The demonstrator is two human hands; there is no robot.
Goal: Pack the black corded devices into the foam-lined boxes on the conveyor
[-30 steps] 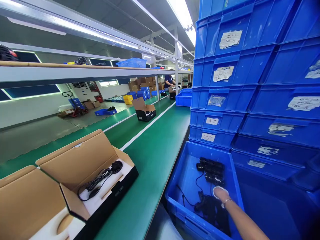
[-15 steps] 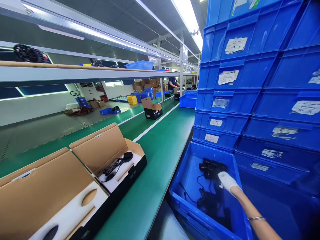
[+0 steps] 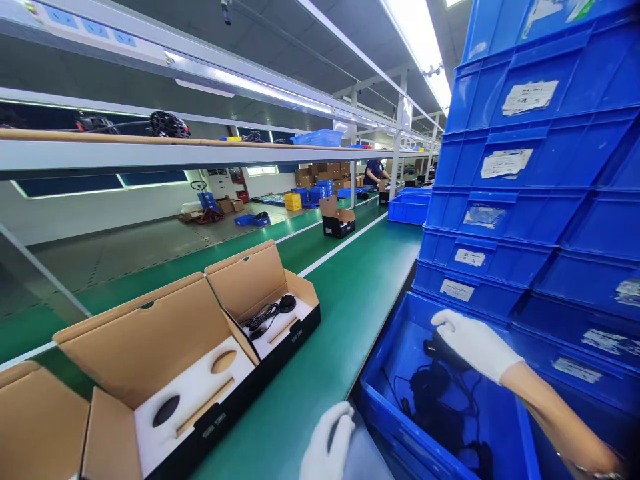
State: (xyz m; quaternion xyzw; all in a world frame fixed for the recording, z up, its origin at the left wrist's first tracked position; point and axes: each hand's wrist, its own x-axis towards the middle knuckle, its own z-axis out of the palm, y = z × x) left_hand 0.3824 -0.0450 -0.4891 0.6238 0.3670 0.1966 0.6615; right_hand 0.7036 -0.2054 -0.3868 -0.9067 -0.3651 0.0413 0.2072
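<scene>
My right hand (image 3: 470, 343), in a white glove, is inside the blue bin (image 3: 373, 387) at the right. Its fingers are curled over a black device (image 3: 447, 353), which the palm partly hides. More black devices with cables (image 3: 430, 393) lie in a dark heap below it. My left hand (image 3: 330, 443), gloved too, is at the bottom by the bench edge, fingers loosely bent and apart, with nothing visible in them. Left of it, an open box (image 3: 200, 373) has a white foam insert with round cut-outs. The box behind it (image 3: 265, 273) holds a black cable (image 3: 267, 317) on its foam.
Tall stacks of blue crates (image 3: 505, 200) rise behind the bin. Another open box (image 3: 337, 220) stands farther along the green bench (image 3: 350, 293). A shelf (image 3: 200, 150) runs above the bench. A co-worker (image 3: 375, 172) is at the far end.
The view has swung left. My left hand has come into view at the bottom. My right hand has turned and now curls over a black device in the bin.
</scene>
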